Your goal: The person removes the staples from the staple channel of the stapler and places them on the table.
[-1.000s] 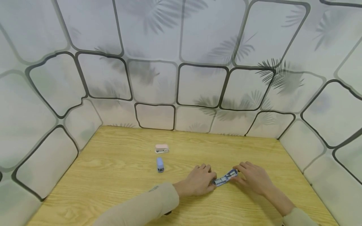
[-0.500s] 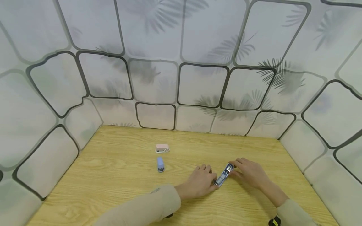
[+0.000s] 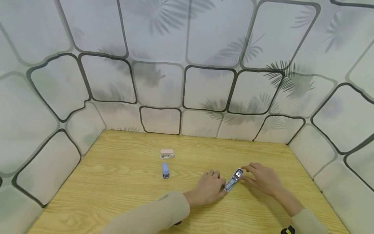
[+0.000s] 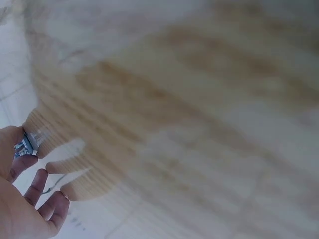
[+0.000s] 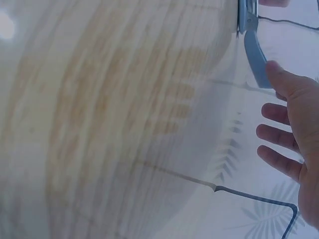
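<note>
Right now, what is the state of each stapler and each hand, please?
Held stapler: opened out, metal inside showing.
Left hand: grips one end of it.
Right hand: pinches the other end.
Light-blue stapler: looks closed, on the table.
Pink stapler: looks closed, also there.

My bare left hand (image 3: 206,189) pinches, knuckles up; my bare right hand (image 3: 264,179) pinches opposite, other fingers (image 5: 277,137) parted, beige-sleeved forearms (image 3: 155,213) angling inward.

This looks like a small booth-like workspace, though whether in a home or office cannot be told: pale walls (image 3: 159,84) patterned with dark rounded outlines and grey palm leaves enclose the wood-grain desk (image 3: 122,169) behind and at both sides.
</note>
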Motion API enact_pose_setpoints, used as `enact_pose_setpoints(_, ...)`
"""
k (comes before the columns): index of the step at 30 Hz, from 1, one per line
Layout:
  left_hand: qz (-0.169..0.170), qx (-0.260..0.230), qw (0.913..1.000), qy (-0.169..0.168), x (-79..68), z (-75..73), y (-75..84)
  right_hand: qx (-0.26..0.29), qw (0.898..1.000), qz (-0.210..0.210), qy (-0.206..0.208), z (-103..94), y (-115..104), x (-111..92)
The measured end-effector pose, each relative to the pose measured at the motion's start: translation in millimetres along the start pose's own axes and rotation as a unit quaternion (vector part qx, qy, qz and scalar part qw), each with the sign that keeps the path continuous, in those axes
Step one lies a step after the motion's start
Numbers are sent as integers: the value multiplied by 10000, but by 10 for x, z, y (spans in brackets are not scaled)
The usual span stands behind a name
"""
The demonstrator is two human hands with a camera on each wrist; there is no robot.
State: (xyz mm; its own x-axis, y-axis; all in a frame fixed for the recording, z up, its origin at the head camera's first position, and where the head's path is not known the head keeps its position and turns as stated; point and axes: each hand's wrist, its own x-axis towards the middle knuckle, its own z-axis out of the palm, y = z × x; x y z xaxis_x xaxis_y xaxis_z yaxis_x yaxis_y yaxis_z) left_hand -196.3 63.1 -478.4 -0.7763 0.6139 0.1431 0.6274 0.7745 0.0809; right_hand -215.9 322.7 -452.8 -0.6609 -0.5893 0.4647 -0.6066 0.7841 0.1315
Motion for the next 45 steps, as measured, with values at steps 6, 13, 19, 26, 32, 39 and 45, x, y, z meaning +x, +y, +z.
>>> enact_pose_setpoints(6, -14, 10, 10000, -84, 49, -32, 35, 226, 9987, 458, -34, -94, -40, -56)
enact_pose_setpoints(13, -103, 97, 9998, -128, 111, -1, 62, 777, 9892, 1204, -323, -194, -162, -48)
enact_pose_setpoints(19, -103, 54, 9998, -149, 122, -12, 61, 1845, 9503, 2380, -788, -262, -282, 20)
enact_pose_setpoints(26, -97, 71, 9997, -197, 119, -37, 69, 3921, 8437, 3408, -1350, -248, -305, 75)
enact_pose_setpoints(32, -95, 148, 9997, -142, 124, 7, 66, 4717, 7786, 3755, -1740, -218, -308, 80)
enact_pose_setpoints(39, -59, 173, 9998, -112, 116, 16, 65, 4752, 7625, 4026, -1753, -135, -398, 96)
enact_pose_setpoints(45, -66, 174, 9998, -82, 111, -9, 64, 4902, 7575, 3961, -1704, -50, -463, 96)
